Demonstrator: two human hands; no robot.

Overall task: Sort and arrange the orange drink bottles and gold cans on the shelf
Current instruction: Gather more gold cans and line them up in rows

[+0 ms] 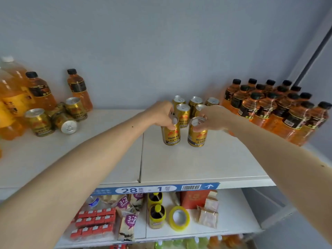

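Observation:
Two gold cans stand upright side by side on the white shelf [197, 164]. My left hand [161, 114] grips the left can [170, 135] around its top. My right hand [213, 119] grips the right can [197, 136] at its rim. Directly behind them stand several more gold cans [183, 115] in rows. A packed block of orange drink bottles [273, 108] with black caps fills the right end of the shelf. At the left end lie and stand loose gold cans [38, 123] among a few orange bottles [80, 90].
Large orange bottles [10, 97] crowd the far left edge. The shelf edge carries a blue label strip [158, 189]. Below it, a lower shelf holds red cartons [93, 223], snack packets, yellow-lidded jars [156, 212] and a roll of yellow tape [179, 218].

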